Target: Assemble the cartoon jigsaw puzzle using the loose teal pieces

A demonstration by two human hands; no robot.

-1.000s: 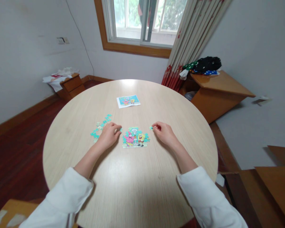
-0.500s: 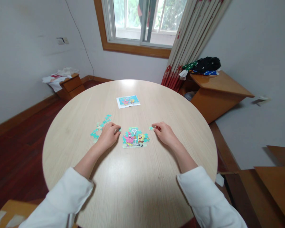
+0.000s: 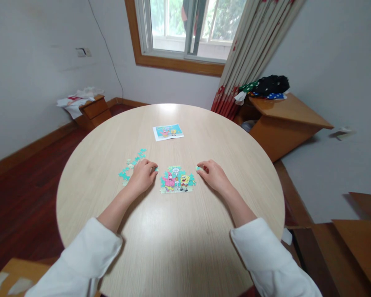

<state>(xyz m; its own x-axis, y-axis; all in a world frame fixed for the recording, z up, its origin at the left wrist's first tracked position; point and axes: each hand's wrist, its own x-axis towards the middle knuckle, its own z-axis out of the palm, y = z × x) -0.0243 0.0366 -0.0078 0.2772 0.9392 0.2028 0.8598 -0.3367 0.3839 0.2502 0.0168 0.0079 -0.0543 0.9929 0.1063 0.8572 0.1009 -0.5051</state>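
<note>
A partly joined cartoon jigsaw puzzle lies flat between my hands, with a pink starfish, a grey-green figure and a yellow square figure on it. My left hand, left of it, pinches a small teal puzzle piece between thumb and fingertips. On the right, my right hand is closed on another small teal puzzle piece, just off the puzzle's upper right corner. Loose teal and pale puzzle pieces are scattered beyond and left of my left hand, which partly hides them.
A printed reference picture lies farther back on the round wooden table. Beyond the table's right edge stands a tilted wooden cabinet with cloths on top. A small drawer unit is at the back left.
My right fingers have closed in on the small piece by the puzzle's upper right, which showed more before. My left hand keeps its pinch. The view has shifted slightly.
</note>
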